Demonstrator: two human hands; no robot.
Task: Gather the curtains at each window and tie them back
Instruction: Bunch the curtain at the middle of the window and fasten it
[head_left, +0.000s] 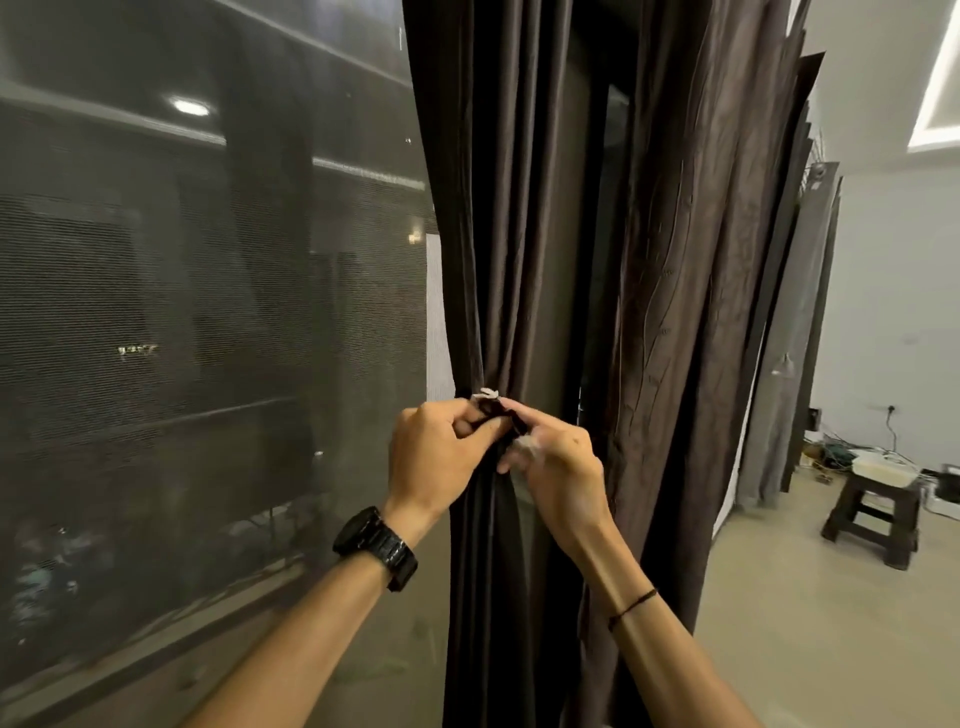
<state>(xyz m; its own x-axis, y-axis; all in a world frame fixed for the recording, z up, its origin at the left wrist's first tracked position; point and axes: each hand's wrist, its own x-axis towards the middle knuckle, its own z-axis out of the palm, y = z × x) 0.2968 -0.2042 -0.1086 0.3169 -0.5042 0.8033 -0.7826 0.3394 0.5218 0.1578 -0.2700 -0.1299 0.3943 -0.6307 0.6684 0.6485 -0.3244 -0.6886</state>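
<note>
My left hand (441, 457), watch (376, 548) on its wrist, and my right hand (556, 467), a thin band (631, 605) on its wrist, meet at the front of the curtain (498, 260), fingertips almost touching. Both hands have their fingers curled and pinched on the tie (485, 395), a dark strip with a pale tip poking up just above my left knuckles. The tie runs crosswise round the curtain; how far round the back it goes I cannot tell. The curtain hangs upright, its long axis vertical, its folds drawn to a narrow waist at my hands and spreading above and below. Left of its edge the mesh window (208, 312) stands uncovered, giving my left arm open room. Just to the right a second curtain (675, 260) hangs close beside my right wrist. Beyond it the floor (779, 597) opens out to a stool (872, 519) near the far wall.
</note>
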